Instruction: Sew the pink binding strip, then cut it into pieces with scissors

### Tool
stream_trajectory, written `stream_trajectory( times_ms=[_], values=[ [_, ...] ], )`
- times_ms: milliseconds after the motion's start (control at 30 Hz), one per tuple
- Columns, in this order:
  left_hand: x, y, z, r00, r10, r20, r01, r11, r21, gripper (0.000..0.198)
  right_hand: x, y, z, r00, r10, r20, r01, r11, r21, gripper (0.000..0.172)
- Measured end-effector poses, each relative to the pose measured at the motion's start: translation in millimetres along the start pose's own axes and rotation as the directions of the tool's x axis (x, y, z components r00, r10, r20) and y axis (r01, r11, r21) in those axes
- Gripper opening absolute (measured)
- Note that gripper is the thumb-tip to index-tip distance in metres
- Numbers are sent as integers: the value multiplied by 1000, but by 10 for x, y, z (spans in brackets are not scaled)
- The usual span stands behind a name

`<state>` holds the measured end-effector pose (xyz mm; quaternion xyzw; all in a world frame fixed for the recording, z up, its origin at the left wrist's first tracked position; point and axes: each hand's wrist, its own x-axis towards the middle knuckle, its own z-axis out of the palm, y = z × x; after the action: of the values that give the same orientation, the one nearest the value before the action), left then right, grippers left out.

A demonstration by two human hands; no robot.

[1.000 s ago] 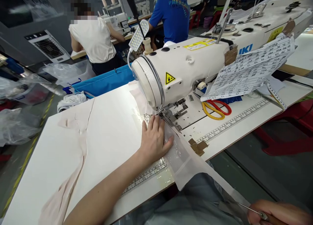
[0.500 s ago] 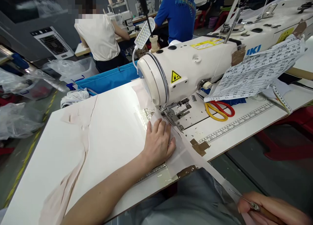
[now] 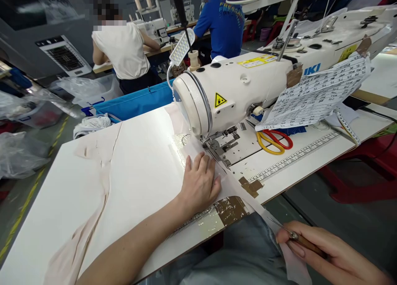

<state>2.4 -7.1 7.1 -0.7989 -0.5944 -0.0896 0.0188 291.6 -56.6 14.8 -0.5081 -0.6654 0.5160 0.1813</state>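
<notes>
My left hand (image 3: 199, 181) lies flat, fingers together, on a pale pink strip of fabric (image 3: 231, 183) just in front of the presser foot (image 3: 214, 146) of a white sewing machine (image 3: 235, 90). The strip runs from under the foot off the table's front edge toward my lap. My right hand (image 3: 322, 252) is below the table edge at the lower right, closed on a thin metal awl with a wooden handle (image 3: 294, 236) and on the strip's end.
Yellow-and-red scissors (image 3: 273, 139) lie right of the needle plate under a taped printed sheet (image 3: 316, 94). More pink fabric (image 3: 99, 161) trails across the left of the white table (image 3: 139, 169). Two people work at machines behind. Plastic bags (image 3: 18, 152) sit at left.
My right hand has risen toward the table edge with the awl. The strip has slid forward, uncovering brown tape at the front edge. My left hand eased slightly back from the foot.
</notes>
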Motion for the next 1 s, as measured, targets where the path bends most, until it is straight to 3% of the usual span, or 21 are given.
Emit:
stream_trajectory(
  times_ms=[133,467,767,1000],
  values=[
    [-3,-1,7,1000,5,-16,-5,1000,4,45,105,-29,-40,989,-74,130,82,995,-57,45],
    [5,-8,15,1000,8,-29,-8,1000,-2,42,331,-153,50,974,-161,160,163,987,0,42],
    [38,-7,45,995,23,-101,-17,998,61,42,468,-174,162,984,-162,78,162,987,5,42],
    [112,-32,-8,998,14,-61,-5,990,144,39,491,-155,336,998,-55,-37,61,980,189,52]
  ],
)
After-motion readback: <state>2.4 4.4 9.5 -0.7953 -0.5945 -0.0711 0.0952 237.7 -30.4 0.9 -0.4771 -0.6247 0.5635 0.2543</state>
